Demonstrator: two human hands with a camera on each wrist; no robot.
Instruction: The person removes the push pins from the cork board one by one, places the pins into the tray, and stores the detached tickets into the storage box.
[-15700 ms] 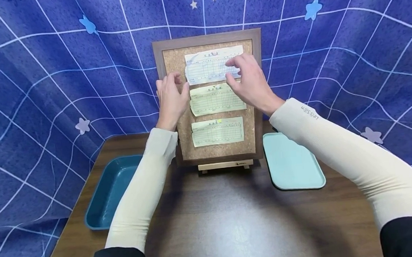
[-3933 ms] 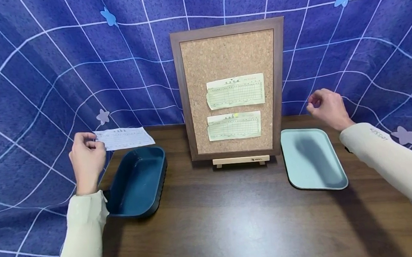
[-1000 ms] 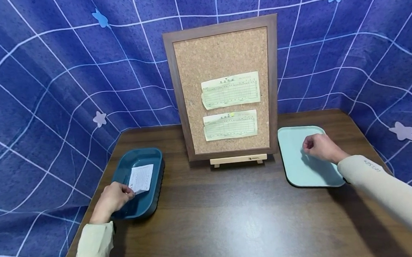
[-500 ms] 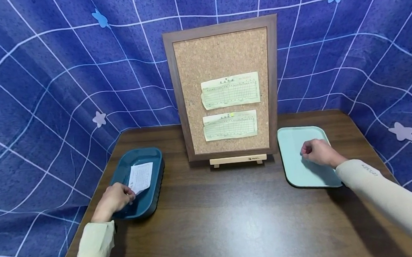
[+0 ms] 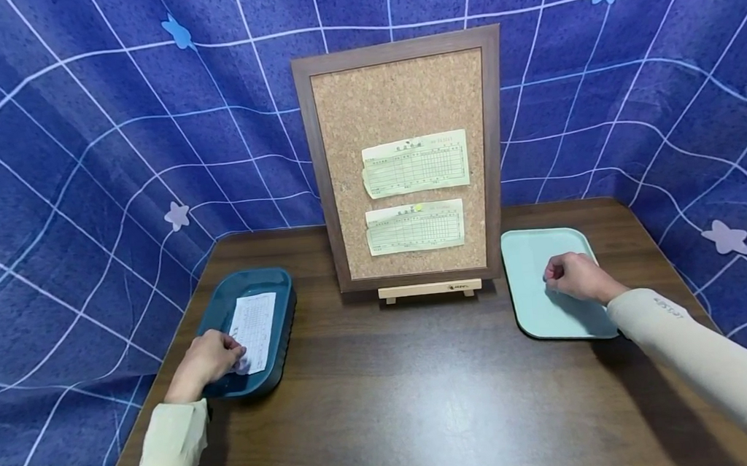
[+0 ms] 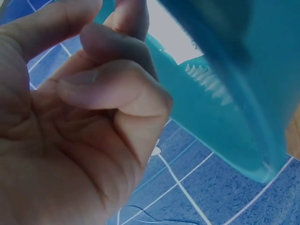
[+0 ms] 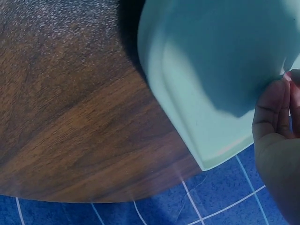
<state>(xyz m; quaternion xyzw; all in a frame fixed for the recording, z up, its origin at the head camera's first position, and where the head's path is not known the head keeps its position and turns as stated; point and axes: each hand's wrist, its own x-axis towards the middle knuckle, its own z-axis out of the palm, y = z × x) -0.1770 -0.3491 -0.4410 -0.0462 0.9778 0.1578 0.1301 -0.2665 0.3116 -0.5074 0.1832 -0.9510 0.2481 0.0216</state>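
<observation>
My left hand (image 5: pixel 209 363) reaches into the dark blue tray (image 5: pixel 211 304), fingers curled at the near-left edge of a white printed receipt slip (image 5: pixel 255 323). The slip lies on the tray's bottom; no firm pinch on it shows. In the left wrist view, the slip (image 6: pixel 171 33) appears beyond the bent fingers (image 6: pixel 140 89). My right hand (image 5: pixel 577 275) is low over the pale mint tray (image 5: pixel 531 316), thumb and forefinger pinched together on what looks like a small pushpin, mostly hidden. In the right wrist view, the pinched right hand (image 7: pixel 281 112) shows at the right edge.
A framed cork board (image 5: pixel 402 92) leans on a wooden stand (image 5: pixel 430 288) between the trays. Two pale green slips are on it, the upper slip (image 5: pixel 416 164) and the lower slip (image 5: pixel 415 227), with a yellow dot on the lower one. A blue curtain (image 5: pixel 79 176) hangs behind the table (image 5: pixel 387 407).
Earlier the white slip came off the board's top and my left hand carried it to the blue tray. In the last half second it has flattened there. My right hand lowered over the mint tray.
</observation>
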